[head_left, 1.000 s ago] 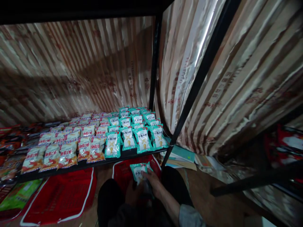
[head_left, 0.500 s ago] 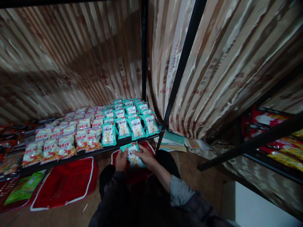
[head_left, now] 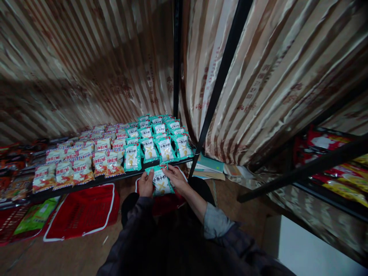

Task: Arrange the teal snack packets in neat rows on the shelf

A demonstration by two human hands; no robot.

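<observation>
Teal packet [head_left: 161,183], one, face up with dark lettering — gripped between both hands, just in front of the shelf [head_left: 103,181] and above a red basket [head_left: 166,207]. Left hand [head_left: 146,184]: clamped on its left side, thumb near the upper edge. Right hand [head_left: 176,179]: clamped on its upper right, fingers partly hidden. Shelf stock, right end: teal packets [head_left: 166,148] in rows, leaning back. Beside these: striped bags [head_left: 82,169], red-lettered. Far left: orange and brown bags [head_left: 17,186], dimly lit. Floor, left: second red basket [head_left: 83,207], white handle; green packet [head_left: 37,217] near it. Floor, right of the black post [head_left: 214,101]: papers [head_left: 211,165], stacked loosely — pleated curtain [head_left: 258,73] behind.
</observation>
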